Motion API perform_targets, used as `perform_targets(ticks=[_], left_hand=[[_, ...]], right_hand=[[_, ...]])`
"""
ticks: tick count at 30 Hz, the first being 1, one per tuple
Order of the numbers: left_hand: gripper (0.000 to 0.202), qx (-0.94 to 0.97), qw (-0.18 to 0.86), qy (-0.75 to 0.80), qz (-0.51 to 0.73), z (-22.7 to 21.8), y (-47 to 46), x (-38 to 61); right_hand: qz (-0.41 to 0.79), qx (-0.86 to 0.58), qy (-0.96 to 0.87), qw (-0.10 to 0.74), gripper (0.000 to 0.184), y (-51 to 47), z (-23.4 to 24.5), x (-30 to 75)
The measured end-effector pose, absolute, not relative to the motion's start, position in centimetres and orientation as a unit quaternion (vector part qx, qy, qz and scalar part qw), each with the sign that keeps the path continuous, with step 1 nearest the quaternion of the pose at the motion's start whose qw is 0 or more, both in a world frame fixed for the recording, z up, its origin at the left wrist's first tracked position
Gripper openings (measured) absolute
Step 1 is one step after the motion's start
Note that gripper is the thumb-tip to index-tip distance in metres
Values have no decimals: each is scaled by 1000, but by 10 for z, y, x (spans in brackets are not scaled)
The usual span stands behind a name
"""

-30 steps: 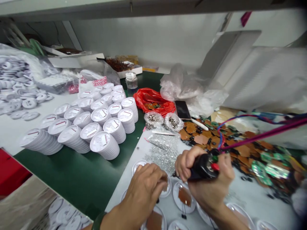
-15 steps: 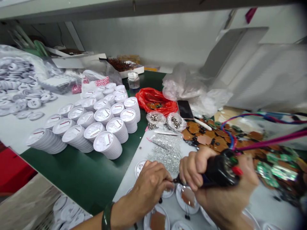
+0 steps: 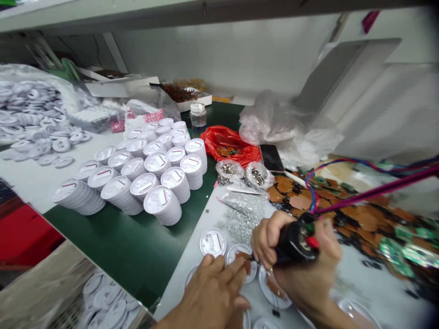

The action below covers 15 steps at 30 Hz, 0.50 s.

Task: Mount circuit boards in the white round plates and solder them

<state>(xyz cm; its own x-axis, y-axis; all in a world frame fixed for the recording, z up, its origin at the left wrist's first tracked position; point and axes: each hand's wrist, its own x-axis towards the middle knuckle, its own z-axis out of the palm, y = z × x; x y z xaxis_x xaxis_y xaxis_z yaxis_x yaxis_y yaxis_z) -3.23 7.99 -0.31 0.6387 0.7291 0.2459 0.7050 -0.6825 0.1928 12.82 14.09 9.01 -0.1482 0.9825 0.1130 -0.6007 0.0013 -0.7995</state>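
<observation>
My right hand (image 3: 298,269) is wrapped round a black electric screwdriver (image 3: 295,237) with a red switch and red and blue cables (image 3: 373,192) leading off to the right. Its tip points down at a white round shell (image 3: 242,262) holding a brown circuit board. My left hand (image 3: 214,292) lies beside that shell with fingers stretched out, fingertips touching the board. Another white shell (image 3: 213,241) sits just left of it, and more shells lie under my hands.
Stacks of white round covers (image 3: 151,176) stand on the green mat at left. A heap of small screws (image 3: 243,212), two small bags of metal parts (image 3: 243,172), a red bag (image 3: 228,144), a phone (image 3: 272,158) and a pile of brown circuit boards (image 3: 356,214) lie behind my hands.
My left hand has dropped lower and flattened, baring a white shell behind it. The screwdriver has drawn back toward the shell under my fingertips. The view has shifted a little.
</observation>
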Motion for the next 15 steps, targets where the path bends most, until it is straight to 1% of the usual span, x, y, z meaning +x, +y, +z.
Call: perform_targets(ticks=[2, 9, 15], left_hand=[[53, 905, 20, 401, 143, -8, 78, -29], [47, 903, -2, 402, 152, -11, 78, -23], [46, 905, 5, 394, 161, -7, 80, -23]], right_hand=[[662, -260, -377, 593, 59, 141, 83, 123], [682, -261, -386, 563, 60, 144, 68, 112], [677, -271, -407, 550, 60, 146, 58, 111]])
